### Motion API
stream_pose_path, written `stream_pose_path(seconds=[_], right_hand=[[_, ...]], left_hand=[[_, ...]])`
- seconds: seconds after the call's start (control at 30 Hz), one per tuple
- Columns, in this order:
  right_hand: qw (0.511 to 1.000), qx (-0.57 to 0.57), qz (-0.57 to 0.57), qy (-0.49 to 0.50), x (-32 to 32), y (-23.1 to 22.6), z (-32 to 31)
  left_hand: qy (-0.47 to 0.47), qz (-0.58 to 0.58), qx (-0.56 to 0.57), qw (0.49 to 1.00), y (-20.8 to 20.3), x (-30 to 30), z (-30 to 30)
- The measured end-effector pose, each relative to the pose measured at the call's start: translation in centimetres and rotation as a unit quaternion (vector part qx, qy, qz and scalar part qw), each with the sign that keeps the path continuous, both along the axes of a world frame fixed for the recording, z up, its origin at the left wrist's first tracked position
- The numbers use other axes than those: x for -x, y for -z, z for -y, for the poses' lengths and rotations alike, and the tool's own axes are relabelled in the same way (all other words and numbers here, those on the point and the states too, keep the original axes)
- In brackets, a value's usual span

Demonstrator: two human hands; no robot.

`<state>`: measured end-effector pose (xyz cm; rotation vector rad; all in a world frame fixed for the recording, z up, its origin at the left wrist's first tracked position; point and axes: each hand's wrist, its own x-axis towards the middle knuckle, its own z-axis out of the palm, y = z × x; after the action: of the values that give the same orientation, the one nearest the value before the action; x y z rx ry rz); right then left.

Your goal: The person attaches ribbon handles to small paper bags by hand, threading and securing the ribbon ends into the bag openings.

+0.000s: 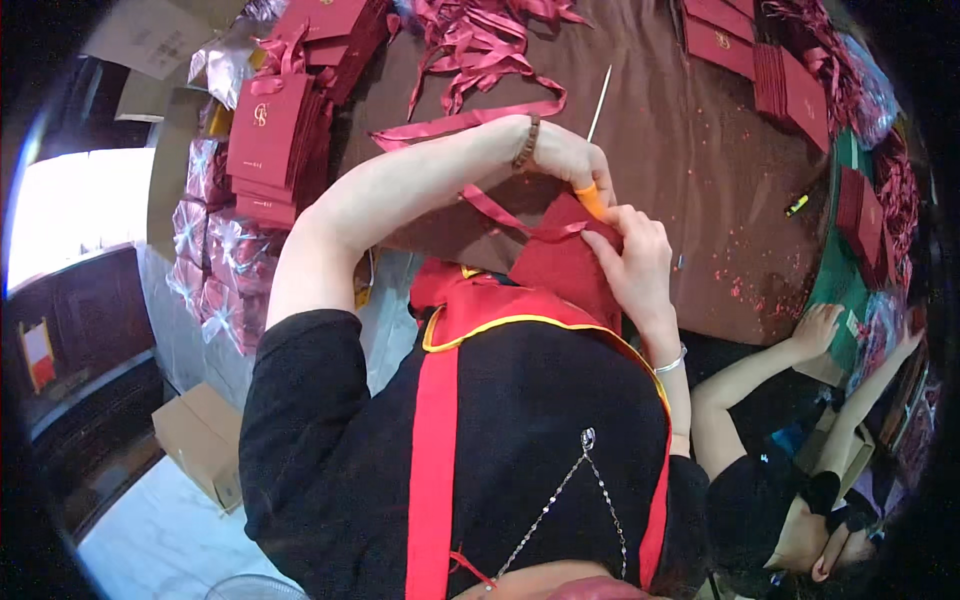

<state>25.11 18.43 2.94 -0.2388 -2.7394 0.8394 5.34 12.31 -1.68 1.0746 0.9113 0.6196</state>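
At the table's near edge, I hold a dark red paper bag [572, 262] against my red apron [490, 305] with yellow trim. My left hand [572, 160], with an orange finger cover [591, 201], bends over the bag's top edge, its fingers partly hidden. My right hand [637, 255] pinches the bag's upper right side, thumb by the ribbon. A shiny dark red ribbon [490, 208] runs across the bag's top and off to the left. Just beyond my left hand is a thin pale rod [600, 105]; whether the hand grips it I cannot tell.
Stacked red bags [268, 150] and clear-wrapped bundles [235, 270] stand left. Loose ribbons [480, 55] lie on the brown tablecloth [690, 130]. More red bags [790, 95] and a small yellow-green object [797, 205] are right. Another person's hand [818, 330] reaches in there. A cardboard box [200, 440] sits lower left.
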Motion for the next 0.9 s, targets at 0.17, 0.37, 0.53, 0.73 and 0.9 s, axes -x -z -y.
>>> stream_pose_path(seconds=[0.17,0.37,0.53,0.73,0.9], right_hand=[[1.0,0.026,0.001,-0.004,0.5,0.7,-0.3],[0.998,0.046,0.016,-0.041,0.8,0.1,0.5],[0.999,-0.023,-0.006,-0.03,0.9,2.5,-1.0],[0.993,-0.011,0.047,0.112,-1.6,3.7,-2.7],[0.989,0.059,0.091,0.099,-3.3,3.0,-2.5]], left_hand=[[-0.095,-0.009,-0.003,0.995,0.3,-0.6,1.6],[-0.365,-0.089,-0.021,0.926,0.2,-1.5,0.7],[-0.462,-0.134,-0.114,0.869,1.1,1.7,1.8],[-0.378,-0.373,-0.177,0.828,-0.9,3.3,11.2],[-0.262,-0.646,-0.199,0.689,-0.2,0.0,16.2]])
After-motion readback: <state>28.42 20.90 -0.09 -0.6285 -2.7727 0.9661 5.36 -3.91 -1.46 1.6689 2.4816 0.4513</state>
